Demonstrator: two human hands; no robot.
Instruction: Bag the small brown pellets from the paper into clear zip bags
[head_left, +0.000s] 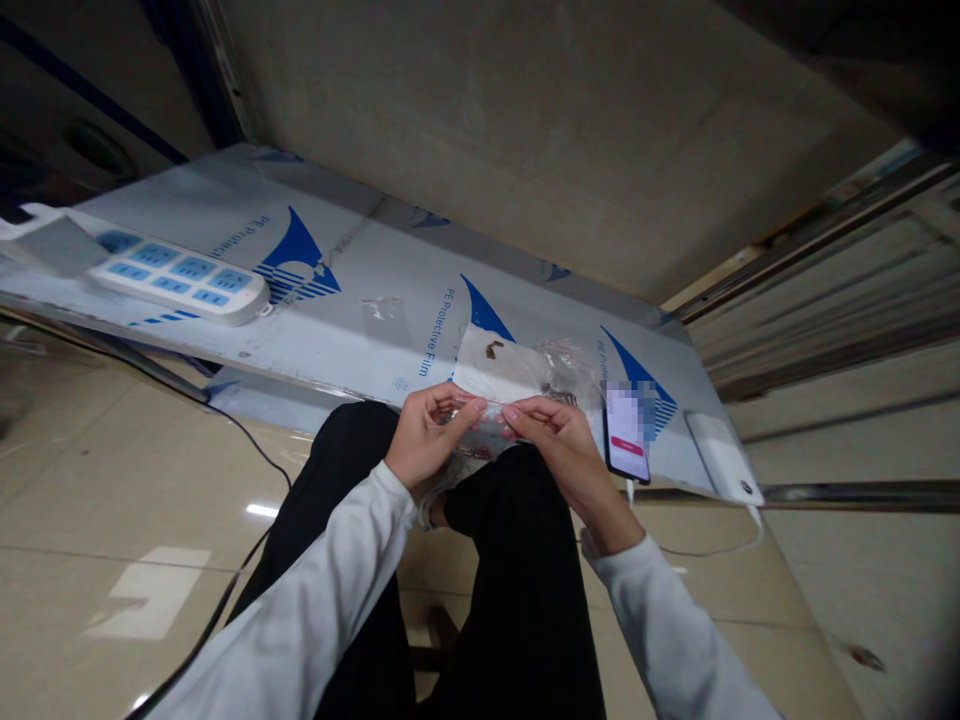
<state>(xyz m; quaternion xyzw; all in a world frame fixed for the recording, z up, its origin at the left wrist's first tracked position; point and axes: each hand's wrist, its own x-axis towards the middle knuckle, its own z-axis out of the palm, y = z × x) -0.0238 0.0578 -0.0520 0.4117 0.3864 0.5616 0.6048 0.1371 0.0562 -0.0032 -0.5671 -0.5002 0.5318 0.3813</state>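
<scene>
Clear plastic bag (489, 432) sits between your two hands, just over the near edge of the tabletop (337, 345) and above your knees (517, 490). Your left hand (431, 430) and right hand (555, 435) each have thumb and fingertips pinched together on its reddish-lined upper edge, one at either side, probably because a grip from both ends keeps that thin rim taut and level. Reddish-brown bits show low down there, though you can't tell whether they lie inside it or behind. Count one white sheet (469, 375) just beyond, with a small brown cluster (493, 349) on it, perhaps two pieces touching; the pale ground likely makes them easy to spot. One crumpled clear bag (574, 368) lies to its right with dark, slender pieces (562, 395) beside or within it, too blurred to number. One flat small bag (386, 320) rests farther left. You have one phone (621, 425) and one white block (716, 450) on the right, each with a cable at its near end, presumably for charging, and one power strip (180, 280) far left.
</scene>
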